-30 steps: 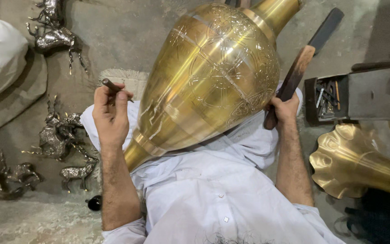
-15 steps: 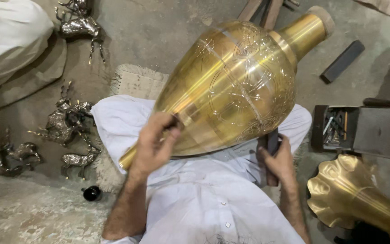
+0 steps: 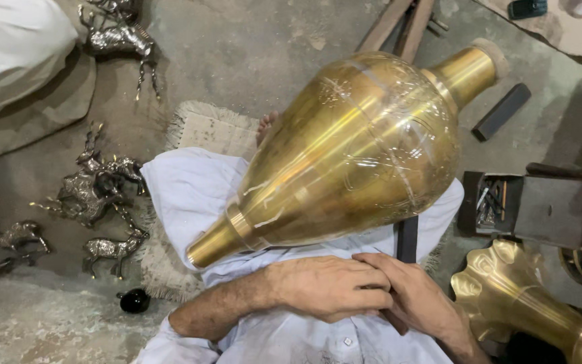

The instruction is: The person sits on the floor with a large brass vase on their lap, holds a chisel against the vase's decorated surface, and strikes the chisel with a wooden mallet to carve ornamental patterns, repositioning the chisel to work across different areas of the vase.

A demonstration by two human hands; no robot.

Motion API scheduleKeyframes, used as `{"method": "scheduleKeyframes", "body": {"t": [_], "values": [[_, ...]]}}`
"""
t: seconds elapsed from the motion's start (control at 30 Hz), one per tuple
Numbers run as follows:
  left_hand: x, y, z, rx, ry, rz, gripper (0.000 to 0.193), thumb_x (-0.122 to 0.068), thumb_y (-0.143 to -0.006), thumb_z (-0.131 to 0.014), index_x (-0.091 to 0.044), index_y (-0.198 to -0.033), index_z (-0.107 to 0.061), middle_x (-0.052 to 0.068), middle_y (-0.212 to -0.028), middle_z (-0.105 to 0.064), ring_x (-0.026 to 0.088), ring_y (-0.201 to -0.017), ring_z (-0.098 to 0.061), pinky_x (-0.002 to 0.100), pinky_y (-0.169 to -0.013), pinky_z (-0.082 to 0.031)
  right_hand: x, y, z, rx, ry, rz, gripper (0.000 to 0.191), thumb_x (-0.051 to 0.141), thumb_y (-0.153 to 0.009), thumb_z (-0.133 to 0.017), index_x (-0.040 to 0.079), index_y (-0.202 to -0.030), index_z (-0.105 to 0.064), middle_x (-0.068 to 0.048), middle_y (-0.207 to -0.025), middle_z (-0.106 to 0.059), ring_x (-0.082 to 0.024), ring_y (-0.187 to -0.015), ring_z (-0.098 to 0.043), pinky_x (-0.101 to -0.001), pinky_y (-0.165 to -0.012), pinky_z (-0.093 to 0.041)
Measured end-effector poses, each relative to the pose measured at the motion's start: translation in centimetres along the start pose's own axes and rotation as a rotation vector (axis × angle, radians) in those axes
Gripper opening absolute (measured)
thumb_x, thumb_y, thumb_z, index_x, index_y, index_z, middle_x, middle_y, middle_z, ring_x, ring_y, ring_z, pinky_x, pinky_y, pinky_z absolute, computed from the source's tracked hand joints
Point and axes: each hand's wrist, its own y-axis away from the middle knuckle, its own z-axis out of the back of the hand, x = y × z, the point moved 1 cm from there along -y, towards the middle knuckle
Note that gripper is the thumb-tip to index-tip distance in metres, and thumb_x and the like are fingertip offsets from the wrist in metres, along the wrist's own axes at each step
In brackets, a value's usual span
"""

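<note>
Both hands lie together on the person's lap, near the bottom edge of the view. The left hand (image 3: 328,288) is curled closed, its fingers folded over the right hand (image 3: 419,303). The right hand is also closed; a dark handle (image 3: 407,237) rises from between the two hands toward the vase, but which hand grips it cannot be told, as the fingers overlap.

Just beyond the hands, a large brass vase (image 3: 351,155) lies tilted across the lap on the white garment (image 3: 190,195). Its narrow foot points to the near left, its neck and mouth to the far right. The body is polished and shows fine engraved lines. The vase appears just clear of the hands, though contact cannot be confirmed.

To the right, near the right hand, stands a second brass piece with a scalloped rim (image 3: 506,290). Farther right and beyond it sits an open dark box of small tools (image 3: 490,202). A dark rectangular block (image 3: 501,111) lies on the floor (image 3: 237,61) near the vase's neck, and two wooden bars (image 3: 402,27) lie at the far side.

To the left, several small silver deer figures (image 3: 95,189) rest on the floor, with another (image 3: 119,40) at the far left. A fringed mat (image 3: 210,131) lies under the person. A small black round object (image 3: 134,300) sits near the left forearm.
</note>
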Motion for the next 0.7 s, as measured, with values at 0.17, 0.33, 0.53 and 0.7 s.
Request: {"method": "scheduleKeyframes", "body": {"t": [0.17,0.33,0.53,0.7], "values": [[-0.2,1.9,1.2,-0.099,-0.13,-0.003,0.026,-0.014,-0.097,-0.062,-0.01,-0.123,-0.061,0.014,-0.138,-0.061,0.033,-0.126,-0.063,0.045,-0.104,-0.056,-3.0,-0.5,-0.8,-0.04,0.35,0.063,0.025,0.03,-0.077,-0.082,0.013,-0.087,-0.067,-0.012,-0.068,-0.073,-0.034,-0.063,-0.073,-0.0407,-0.053,-0.057],[0.7,1.5,1.8,-0.226,-0.392,-0.015,0.021,-0.014,-0.095,-0.067,-0.013,-0.117,-0.066,0.012,-0.139,-0.061,0.03,-0.13,-0.062,0.047,-0.109,-0.056,-6.2,0.1,0.1,-0.196,0.522,-0.049,0.011,0.029,-0.09,-0.073,0.018,-0.093,-0.073,-0.013,-0.067,-0.07,-0.034,-0.061,-0.069,-0.0443,-0.054,-0.054],[1.2,4.4,6.5,-0.59,-0.412,0.256,0.033,-0.004,-0.087,-0.08,-0.008,-0.117,-0.069,0.01,-0.115,-0.062,0.025,-0.103,-0.07,0.035,-0.085,-0.062,-9.5,1.5,3.1,-0.625,0.425,-0.358,0.038,0.028,-0.102,-0.059,0.011,-0.136,-0.062,-0.012,-0.09,-0.073,-0.029,-0.076,-0.073,-0.0429,-0.068,-0.057],[0.9,3.8,7.8,-0.766,-0.192,0.424,0.033,0.008,-0.095,-0.068,-0.001,-0.126,-0.061,0.012,-0.119,-0.066,0.02,-0.104,-0.074,0.03,-0.088,-0.064,-12.7,-1.5,-1.1,-0.509,0.406,-0.563,0.081,0.04,-0.084,-0.078,0.0,-0.146,-0.045,-0.027,-0.118,-0.064,-0.041,-0.094,-0.069,-0.0497,-0.08,-0.055]]}}
